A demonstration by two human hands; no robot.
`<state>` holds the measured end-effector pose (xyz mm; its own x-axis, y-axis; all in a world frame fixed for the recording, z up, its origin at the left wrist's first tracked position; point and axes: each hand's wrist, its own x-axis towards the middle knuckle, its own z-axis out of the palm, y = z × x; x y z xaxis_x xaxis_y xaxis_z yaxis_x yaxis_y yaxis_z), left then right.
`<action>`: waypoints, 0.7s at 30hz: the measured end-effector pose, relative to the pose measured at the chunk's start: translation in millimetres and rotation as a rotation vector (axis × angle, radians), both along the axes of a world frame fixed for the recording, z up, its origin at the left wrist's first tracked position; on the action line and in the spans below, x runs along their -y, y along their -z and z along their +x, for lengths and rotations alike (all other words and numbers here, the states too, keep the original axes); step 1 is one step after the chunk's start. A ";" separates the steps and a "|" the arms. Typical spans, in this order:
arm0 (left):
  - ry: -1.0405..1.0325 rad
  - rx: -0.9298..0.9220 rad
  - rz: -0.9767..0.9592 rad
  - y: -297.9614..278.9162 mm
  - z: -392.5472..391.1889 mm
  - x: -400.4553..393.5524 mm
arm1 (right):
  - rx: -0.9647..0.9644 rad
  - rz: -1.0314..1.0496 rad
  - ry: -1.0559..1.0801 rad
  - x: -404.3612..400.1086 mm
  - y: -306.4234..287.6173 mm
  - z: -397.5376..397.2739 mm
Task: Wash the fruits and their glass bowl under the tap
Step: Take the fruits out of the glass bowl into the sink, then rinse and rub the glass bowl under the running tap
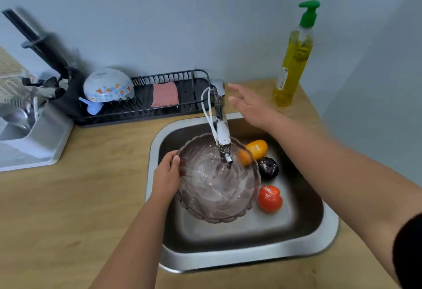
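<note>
A scalloped glass bowl (pixel 217 186) sits tilted in the steel sink (pixel 251 259), right under the tap (pixel 222 135); water swirls inside it. My left hand (pixel 166 176) grips the bowl's left rim. To the right of the bowl, three fruits lie on the sink floor: an orange-yellow one (pixel 258 148) at the back, a dark purple one (pixel 268 167) in the middle, and a red one (pixel 270 198) nearest me. My right hand (pixel 249 106) hovers with fingers spread just right of the tap's handle (pixel 218 85), holding nothing.
A green-capped bottle of yellow dish soap (pixel 294 58) stands on the wooden counter (pixel 80 197) at the back right. Behind the sink, a black dish rack (pixel 146 103) holds an upturned patterned bowl (pixel 107 85) and a pink sponge (pixel 164 94). A grey cutlery holder (pixel 29 129) stands at the left.
</note>
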<state>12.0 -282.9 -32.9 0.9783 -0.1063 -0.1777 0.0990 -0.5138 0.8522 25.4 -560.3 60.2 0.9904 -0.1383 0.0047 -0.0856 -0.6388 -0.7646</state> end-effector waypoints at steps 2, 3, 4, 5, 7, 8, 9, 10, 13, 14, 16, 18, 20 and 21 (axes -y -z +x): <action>-0.044 -0.029 -0.063 4.2 -2.1 -4.7 | 0.038 -0.089 -0.067 -8.1 0.9 16.0; -0.064 -0.041 -0.084 6.7 -2.8 -7.5 | 0.035 -0.146 -0.097 -10.0 2.4 22.7; -0.076 -0.052 -0.097 7.7 -4.0 -10.0 | 0.023 -0.211 -0.120 -10.3 4.5 28.8; -0.086 -0.060 -0.108 10.9 -4.0 -12.9 | 0.008 -0.277 -0.136 -9.2 7.0 34.2; -0.104 -0.064 -0.117 12.4 -5.2 -15.3 | -0.010 -0.393 -0.146 -5.5 9.5 41.9; -0.110 -0.067 -0.116 12.5 -5.4 -15.7 | -0.008 -0.439 -0.152 -3.7 10.0 45.0; -0.117 -0.066 -0.114 11.5 -5.8 -15.5 | -0.004 -0.474 -0.160 -2.5 8.6 47.4; -0.125 -0.062 -0.112 8.3 -7.0 -14.3 | -0.001 -0.497 -0.166 -1.3 6.4 49.3; -0.144 -0.062 -0.118 3.6 -9.1 -11.9 | 0.008 -0.565 -0.187 -1.8 -0.1 53.1; -0.148 -0.064 -0.118 2.7 -9.7 -11.5 | 0.015 -0.589 -0.196 -2.2 -0.5 53.1; -0.151 -0.069 -0.116 2.2 -9.4 -10.8 | 0.032 -0.626 -0.208 -1.8 0.4 52.3; -0.144 -0.072 -0.110 1.3 -8.9 -10.5 | 0.048 -0.653 -0.214 -1.3 2.2 51.6; -0.142 -0.077 -0.108 -1.1 -9.0 -9.2 | 0.059 -0.656 -0.206 -2.0 2.4 51.7; -0.140 -0.078 -0.103 -1.2 -8.9 -8.7 | 0.064 -0.642 -0.195 -2.7 2.1 52.2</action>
